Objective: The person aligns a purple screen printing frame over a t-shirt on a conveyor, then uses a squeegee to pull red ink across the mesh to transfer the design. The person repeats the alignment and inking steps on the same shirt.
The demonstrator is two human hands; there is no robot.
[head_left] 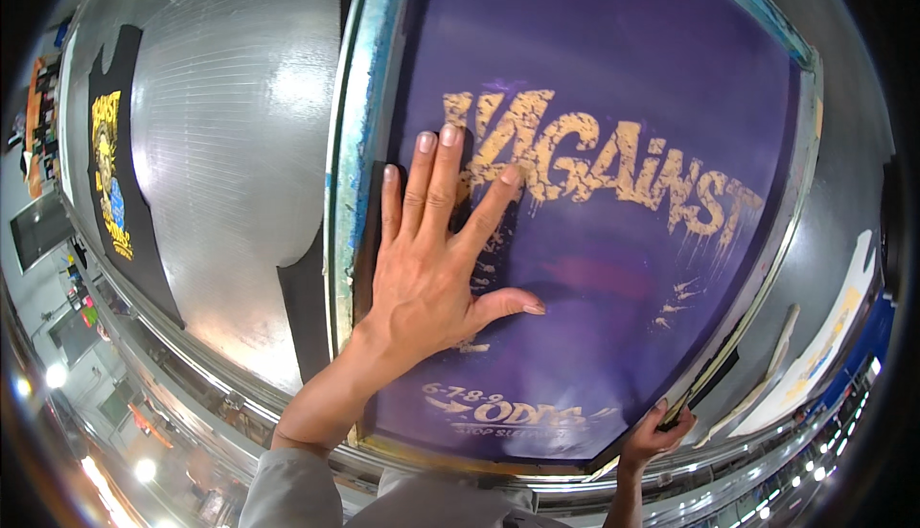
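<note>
A large purple printing screen (594,288) with a stencilled lettering design lies in front of me, tilted in the view. Its wooden frame (347,154) has blue paint stains along the left side. My left hand (431,250) is spread over the left part of the mesh, palm down, fingers pointing away; whether it presses on the mesh or hovers just above I cannot tell. At the near right corner, my right hand (656,437) grips the edge of the screen frame, its fingers partly hidden. Black fabric (305,312) shows from under the frame's left side.
A long silvery table (230,135) runs beneath the screen. On its left lies a black shirt (120,164) with a yellow and blue print. To the right is a white printed garment (815,346). A metal rail (206,365) follows the table's near edge.
</note>
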